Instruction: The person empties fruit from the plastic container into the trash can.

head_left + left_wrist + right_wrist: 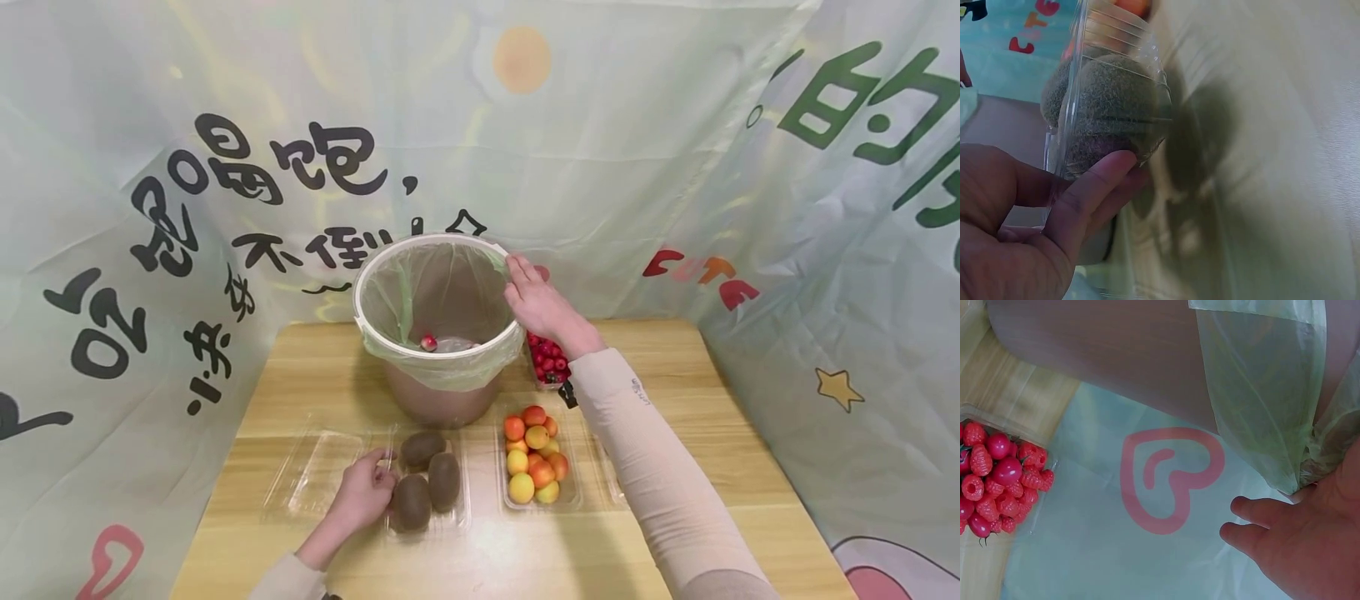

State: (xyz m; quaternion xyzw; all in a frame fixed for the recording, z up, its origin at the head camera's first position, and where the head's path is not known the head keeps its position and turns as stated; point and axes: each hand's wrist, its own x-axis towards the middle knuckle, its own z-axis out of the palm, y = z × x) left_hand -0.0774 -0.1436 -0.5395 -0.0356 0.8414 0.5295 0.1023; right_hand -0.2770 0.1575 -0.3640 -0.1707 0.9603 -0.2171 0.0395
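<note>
A clear plastic container (465,498) with several brown fuzzy kiwis (411,503) lies on the table. My left hand (364,490) pinches its left side; in the left wrist view the fingers (1088,194) curl at the clear wall beside a kiwi (1113,106). Behind it stands a brownish bin (442,402) lined with a thin green plastic bag (472,371) under a white rim. My right hand (543,304) rests at the rim's right side, fingers extended. In the right wrist view two fingertips (1241,506) point past the bag, the others partly hidden.
Right of the kiwis stands a clear container of orange and yellow fruits (536,454). A container of raspberries and round red fruits (1007,472) sits behind, partly under my right arm. An empty clear tray (322,471) lies left. A small red-and-white piece (428,342) lies inside the bin.
</note>
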